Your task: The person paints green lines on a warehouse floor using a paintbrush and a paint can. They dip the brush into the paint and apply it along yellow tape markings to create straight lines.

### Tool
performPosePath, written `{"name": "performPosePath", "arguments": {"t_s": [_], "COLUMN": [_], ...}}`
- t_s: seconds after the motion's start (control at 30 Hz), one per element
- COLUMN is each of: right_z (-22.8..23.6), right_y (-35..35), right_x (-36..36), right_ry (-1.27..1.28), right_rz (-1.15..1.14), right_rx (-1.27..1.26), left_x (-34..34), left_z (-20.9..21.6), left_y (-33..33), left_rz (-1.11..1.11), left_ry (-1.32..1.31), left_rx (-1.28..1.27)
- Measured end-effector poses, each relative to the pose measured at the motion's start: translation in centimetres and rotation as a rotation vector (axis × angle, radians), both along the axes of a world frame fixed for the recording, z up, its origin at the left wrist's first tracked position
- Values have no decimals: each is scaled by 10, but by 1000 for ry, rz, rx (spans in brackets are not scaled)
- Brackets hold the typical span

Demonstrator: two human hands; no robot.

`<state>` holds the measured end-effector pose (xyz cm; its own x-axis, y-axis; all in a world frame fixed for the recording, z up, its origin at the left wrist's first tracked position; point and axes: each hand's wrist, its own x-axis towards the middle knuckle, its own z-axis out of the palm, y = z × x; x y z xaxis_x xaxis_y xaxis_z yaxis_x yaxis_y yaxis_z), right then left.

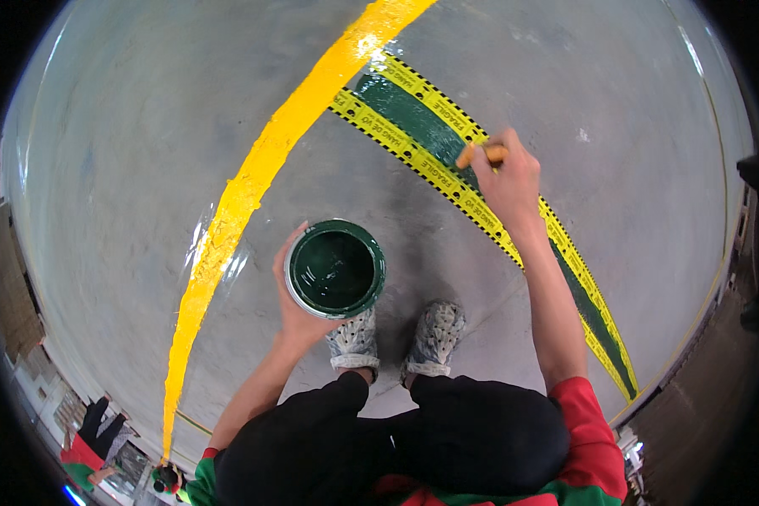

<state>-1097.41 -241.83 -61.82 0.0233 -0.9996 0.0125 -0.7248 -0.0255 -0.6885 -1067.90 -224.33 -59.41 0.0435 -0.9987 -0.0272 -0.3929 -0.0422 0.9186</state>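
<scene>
My left hand [293,314] is wrapped round the side of a round paint can [380,268], held upright above my shoes with dark green paint [336,268] inside. In my right hand [512,184] is a paintbrush [487,155] with an orange-brown handle; its bristles are hidden. The hand is low over a green painted stripe [409,111] on the floor. Yellow-and-black printed tape runs along both sides of it, an upper strip [430,94] and a lower strip [405,150]. Wet-looking green paint fills the band between them.
A broad, glossy yellow stripe [261,169] crosses the grey floor on the left and meets the taped band's far end. My spattered clogs [437,333] stand below the can. At the lower left are a person in red and green [83,455] and another person's head [167,477].
</scene>
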Motion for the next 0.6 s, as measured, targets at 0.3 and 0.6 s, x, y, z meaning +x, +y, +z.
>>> {"name": "performPosePath", "arguments": {"t_s": [0.3, 0.6], "right_z": [34, -31], "right_y": [72, 12], "right_x": [-78, 57], "right_ry": [373, -174], "right_rz": [-82, 48], "right_rx": [32, -454], "left_x": [10, 33], "left_z": [-9, -30], "left_y": [3, 41], "left_rz": [-12, 8], "left_ry": [-116, -302], "left_rx": [79, 290]}}
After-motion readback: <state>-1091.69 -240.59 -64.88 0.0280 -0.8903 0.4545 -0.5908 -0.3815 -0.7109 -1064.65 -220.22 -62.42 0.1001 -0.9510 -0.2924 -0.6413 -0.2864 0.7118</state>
